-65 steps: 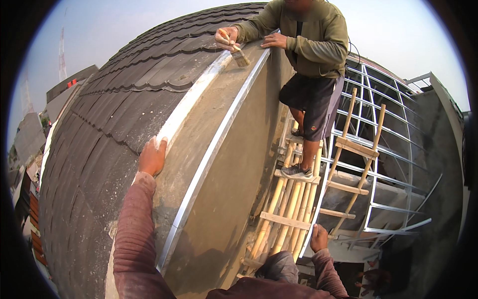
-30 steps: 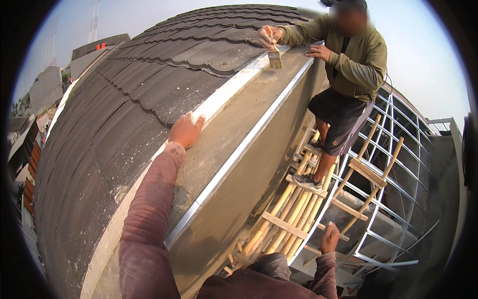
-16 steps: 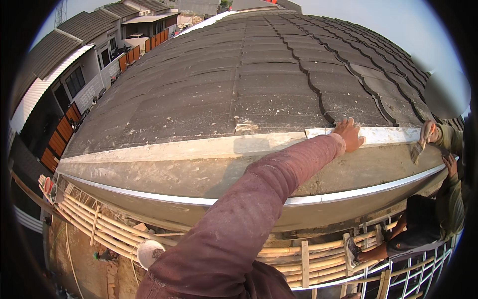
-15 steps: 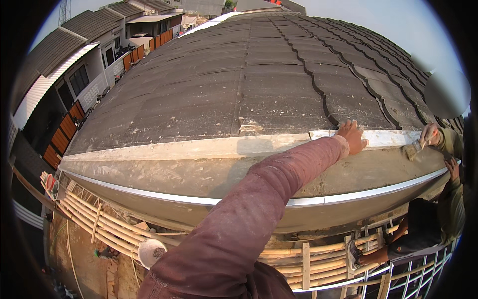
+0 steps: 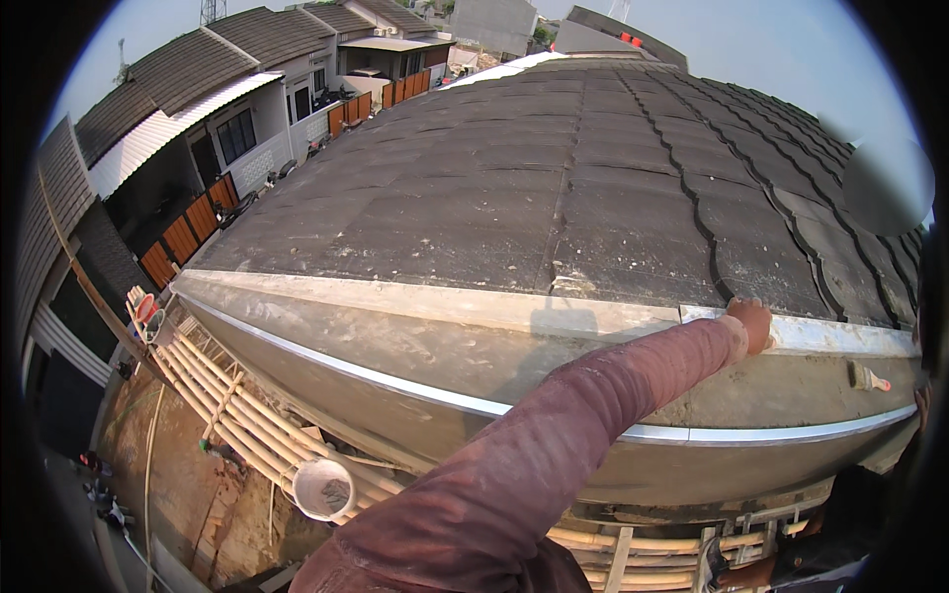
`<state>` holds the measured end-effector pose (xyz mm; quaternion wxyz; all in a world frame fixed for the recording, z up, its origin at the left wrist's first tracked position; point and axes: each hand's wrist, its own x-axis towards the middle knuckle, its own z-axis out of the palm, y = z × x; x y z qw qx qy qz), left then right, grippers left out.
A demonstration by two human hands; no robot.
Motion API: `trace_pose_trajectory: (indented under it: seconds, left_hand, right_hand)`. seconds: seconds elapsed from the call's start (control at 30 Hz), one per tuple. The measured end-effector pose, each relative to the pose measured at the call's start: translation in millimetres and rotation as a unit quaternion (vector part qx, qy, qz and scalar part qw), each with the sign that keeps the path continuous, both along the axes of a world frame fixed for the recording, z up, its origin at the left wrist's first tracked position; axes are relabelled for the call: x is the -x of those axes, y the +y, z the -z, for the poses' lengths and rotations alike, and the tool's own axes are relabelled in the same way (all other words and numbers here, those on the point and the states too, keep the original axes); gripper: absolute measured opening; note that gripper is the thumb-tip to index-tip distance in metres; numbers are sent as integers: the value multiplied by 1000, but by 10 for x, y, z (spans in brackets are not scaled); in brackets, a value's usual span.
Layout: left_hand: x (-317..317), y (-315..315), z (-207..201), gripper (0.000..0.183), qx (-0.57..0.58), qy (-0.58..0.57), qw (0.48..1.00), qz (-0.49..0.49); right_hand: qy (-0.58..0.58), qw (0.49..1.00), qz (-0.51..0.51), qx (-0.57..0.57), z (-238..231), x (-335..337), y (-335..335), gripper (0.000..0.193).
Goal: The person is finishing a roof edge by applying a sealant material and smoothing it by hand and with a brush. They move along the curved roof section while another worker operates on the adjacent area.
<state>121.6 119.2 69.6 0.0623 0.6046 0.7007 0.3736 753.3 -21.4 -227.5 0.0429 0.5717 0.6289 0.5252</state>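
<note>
My left hand, at the end of a dusty maroon sleeve, rests at the lower edge of the dark tiled roof. Its fingers curl over a pale metal strip that lies along this edge. Below the strip runs a grey cement ledge, bordered by a bright metal edging. A paintbrush with a red-tipped handle lies on the ledge, to the right of my hand. My right hand is out of view.
Under the ledge runs a bamboo scaffold, with a white bucket holding grey material on it. Smaller pails stand farther left. A co-worker's dark-clothed leg is at the lower right. Houses line the far left.
The view has swung left, shifting the scene right and down. The co-worker's hand has let go of the paintbrush, now lying on the ledge. My left fingers look more curled.
</note>
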Motion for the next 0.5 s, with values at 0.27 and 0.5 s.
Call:
trace_pose_trajectory:
  seconds: [0.27,0.5]
  left_hand:
    - [-94,-24,45,58,-13,14,1000,9]
    - [123,-195,-88,63,-34,27,999,11]
  right_hand:
    - [558,787,-259,53,-985,684,-25,25]
    - [741,551,-370,99,-2257,1535,54,43]
